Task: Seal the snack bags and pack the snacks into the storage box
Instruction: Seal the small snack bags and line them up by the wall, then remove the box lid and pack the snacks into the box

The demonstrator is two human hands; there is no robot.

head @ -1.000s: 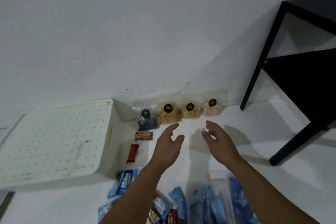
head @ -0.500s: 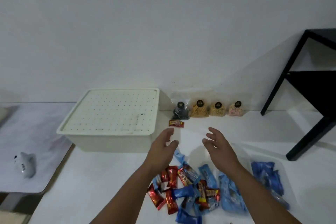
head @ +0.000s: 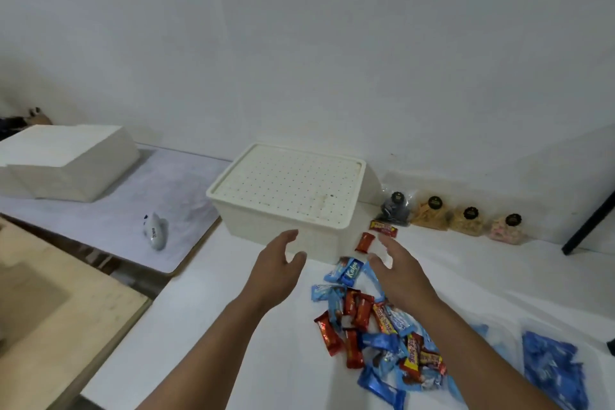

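Lidded cream storage box (head: 286, 196) on white table (head: 206, 316), left hand (head: 276, 271) and right hand (head: 397, 271) spread empty just before it, loose snack bars (head: 376, 323) nearer, four clear snack bags (head: 449, 216) right of it against wall

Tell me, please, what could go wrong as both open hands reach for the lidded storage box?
1. The storage box sits near the table's left edge; a careless pull might tip it off.
2. The right hand hovers over loose wrapped snacks and may scatter them.
3. The left hand holds nothing; the lid is still on, so packing is blocked.
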